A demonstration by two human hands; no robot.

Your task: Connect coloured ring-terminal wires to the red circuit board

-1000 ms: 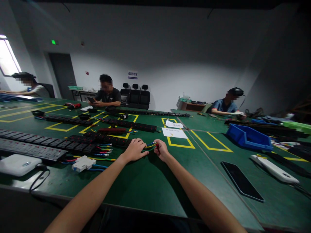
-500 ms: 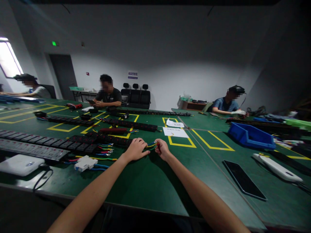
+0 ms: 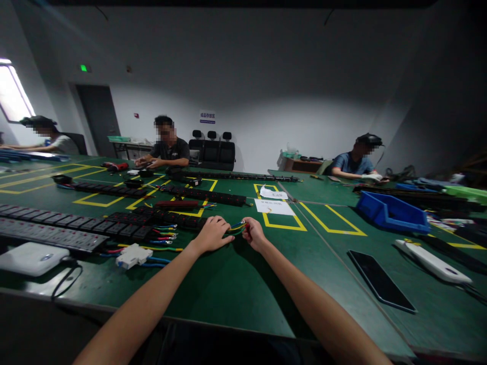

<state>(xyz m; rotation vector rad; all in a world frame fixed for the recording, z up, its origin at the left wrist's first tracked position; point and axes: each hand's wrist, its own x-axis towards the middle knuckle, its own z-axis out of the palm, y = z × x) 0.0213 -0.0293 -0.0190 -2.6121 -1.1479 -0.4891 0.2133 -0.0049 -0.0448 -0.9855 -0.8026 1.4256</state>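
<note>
Wires (image 3: 237, 229) in blue, yellow and green come out of the end of a black power strip (image 3: 182, 220). My left hand (image 3: 213, 234) is curled over that end of the strip, its thumb pointing toward the wires. Just to the right, my right hand (image 3: 254, 233) pinches the wires' free ends between thumb and fingers; the tips are partly hidden. Left of my hands, more wire ends (image 3: 167, 236) with ring terminals stick out from another strip (image 3: 129, 229). In front of these lies a white circuit breaker (image 3: 133, 256) with blue wires.
A white box (image 3: 34, 257) with a black cable is at the near left. Two paper sheets, including a white label (image 3: 274, 207), lie beyond my hands. On the right are a phone (image 3: 380, 280), a white device (image 3: 432, 261) and a blue bin (image 3: 393, 213). Three people sit across the table.
My hands stay in nearly the same place on the strip and wires. Across the table, the middle person's hands have lowered slightly.
</note>
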